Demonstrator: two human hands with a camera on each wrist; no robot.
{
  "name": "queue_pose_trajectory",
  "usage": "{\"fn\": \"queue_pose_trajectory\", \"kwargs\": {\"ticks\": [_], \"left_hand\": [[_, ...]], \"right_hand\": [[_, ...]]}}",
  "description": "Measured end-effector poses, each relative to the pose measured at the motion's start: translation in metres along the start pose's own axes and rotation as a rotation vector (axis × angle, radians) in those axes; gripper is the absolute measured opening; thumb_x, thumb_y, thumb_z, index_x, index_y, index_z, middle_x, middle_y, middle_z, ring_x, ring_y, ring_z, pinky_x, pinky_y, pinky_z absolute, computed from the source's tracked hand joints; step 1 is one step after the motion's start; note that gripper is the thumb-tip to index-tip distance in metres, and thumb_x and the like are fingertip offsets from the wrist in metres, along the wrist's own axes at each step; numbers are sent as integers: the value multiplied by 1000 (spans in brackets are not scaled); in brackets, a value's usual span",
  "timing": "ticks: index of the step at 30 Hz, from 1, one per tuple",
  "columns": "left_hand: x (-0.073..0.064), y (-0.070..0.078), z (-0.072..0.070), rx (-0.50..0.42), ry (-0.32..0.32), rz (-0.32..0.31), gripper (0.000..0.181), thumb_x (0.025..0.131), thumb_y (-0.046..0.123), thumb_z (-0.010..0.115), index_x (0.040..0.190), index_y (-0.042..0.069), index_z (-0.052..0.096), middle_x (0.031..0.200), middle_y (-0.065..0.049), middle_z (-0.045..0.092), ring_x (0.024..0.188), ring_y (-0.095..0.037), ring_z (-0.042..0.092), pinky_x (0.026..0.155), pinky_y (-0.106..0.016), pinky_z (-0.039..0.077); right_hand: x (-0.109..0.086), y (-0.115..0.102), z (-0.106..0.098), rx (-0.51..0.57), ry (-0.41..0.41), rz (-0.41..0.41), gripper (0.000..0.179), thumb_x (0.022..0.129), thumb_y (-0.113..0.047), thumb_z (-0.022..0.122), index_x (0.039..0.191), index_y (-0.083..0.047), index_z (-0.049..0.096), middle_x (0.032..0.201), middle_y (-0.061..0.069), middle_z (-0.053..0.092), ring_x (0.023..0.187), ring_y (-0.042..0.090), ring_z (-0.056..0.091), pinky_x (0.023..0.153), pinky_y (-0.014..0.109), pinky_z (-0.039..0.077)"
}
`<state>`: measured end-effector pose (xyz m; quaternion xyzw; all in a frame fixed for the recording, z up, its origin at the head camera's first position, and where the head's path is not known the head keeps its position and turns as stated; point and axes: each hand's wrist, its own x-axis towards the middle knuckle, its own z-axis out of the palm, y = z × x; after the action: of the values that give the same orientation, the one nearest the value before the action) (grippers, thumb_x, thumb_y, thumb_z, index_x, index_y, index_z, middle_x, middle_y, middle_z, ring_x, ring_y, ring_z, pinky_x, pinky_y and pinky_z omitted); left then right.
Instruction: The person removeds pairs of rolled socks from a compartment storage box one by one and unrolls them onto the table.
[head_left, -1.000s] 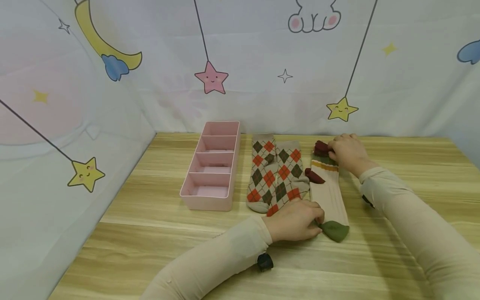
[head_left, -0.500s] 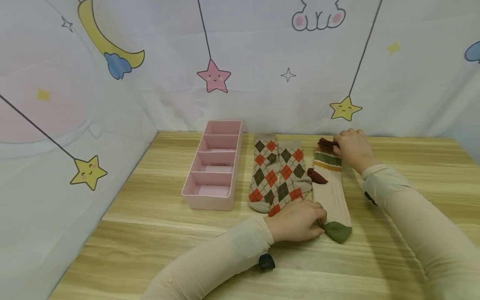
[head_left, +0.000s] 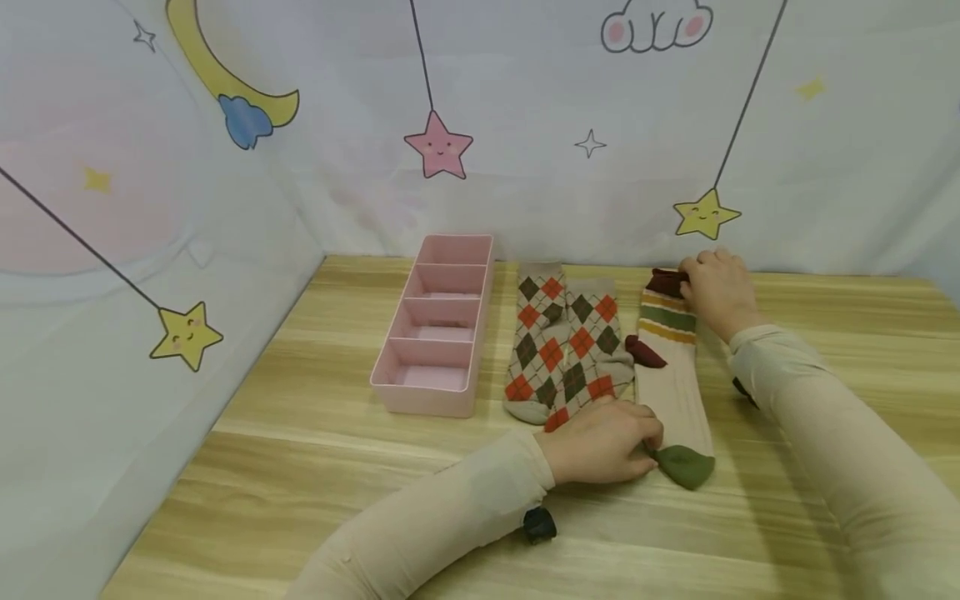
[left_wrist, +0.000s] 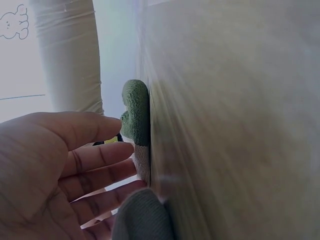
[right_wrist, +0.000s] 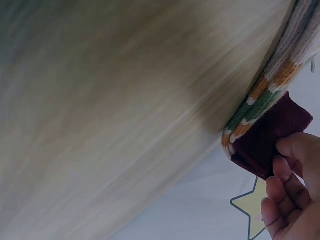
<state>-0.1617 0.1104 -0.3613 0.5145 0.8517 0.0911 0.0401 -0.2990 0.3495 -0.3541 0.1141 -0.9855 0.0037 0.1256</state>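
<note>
A cream sock (head_left: 670, 400) with a green toe, maroon heel and striped top lies lengthwise on the table. At its near end my left hand (head_left: 603, 442) pinches the edge of the green toe (left_wrist: 136, 112) between thumb and index finger. My right hand (head_left: 720, 287) holds the maroon cuff (right_wrist: 265, 135) at the far end, thumb on one face and fingertips behind it. In the right wrist view the cuff is raised at an angle from the striped part. Just left of it lie two argyle socks (head_left: 536, 350), side by side, the nearer one partly behind my left hand.
A pink organizer box (head_left: 431, 400) with several compartments stands left of the argyle socks. Behind the wooden table (head_left: 300, 500) hangs a white printed cloth (head_left: 525, 200), close to the far edge. Another cloth wall (head_left: 90, 433) borders the left side.
My right hand has drawn the bunched maroon cuff away from me, so the green and yellow stripes now show fully. My left hand keeps its place at the toe. The head view has shifted slightly.
</note>
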Motion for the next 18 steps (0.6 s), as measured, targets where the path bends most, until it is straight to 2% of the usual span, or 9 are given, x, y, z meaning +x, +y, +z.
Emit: {"fn": "queue_pose_trajectory", "kwargs": {"ticks": [9,14,18], "left_hand": [[1,-1,-1,2,-10,-2,16,89,35,66,102,24,68,104,15,66,98,2,60,77,-14,37],[1,0,-2,-2,-13,-4,16,89,34,66,101,24,68,103,15,66,97,2,60,77,-14,38],[1,0,-2,-5,-15,-5,16,89,34,66,102,24,68,103,15,66,97,3,60,77,-14,38]], "right_hand": [[11,8,3,75,-96,56,32,91,-8,54,117,10,59,107,32,61,99,48,55,85,57,45],[14,13,2,107,-181,85,36,92,-10,55,122,10,56,114,33,58,104,50,53,87,58,45],[15,16,4,132,-210,97,39,92,-11,56,125,10,53,114,33,58,104,49,54,87,57,46]]}}
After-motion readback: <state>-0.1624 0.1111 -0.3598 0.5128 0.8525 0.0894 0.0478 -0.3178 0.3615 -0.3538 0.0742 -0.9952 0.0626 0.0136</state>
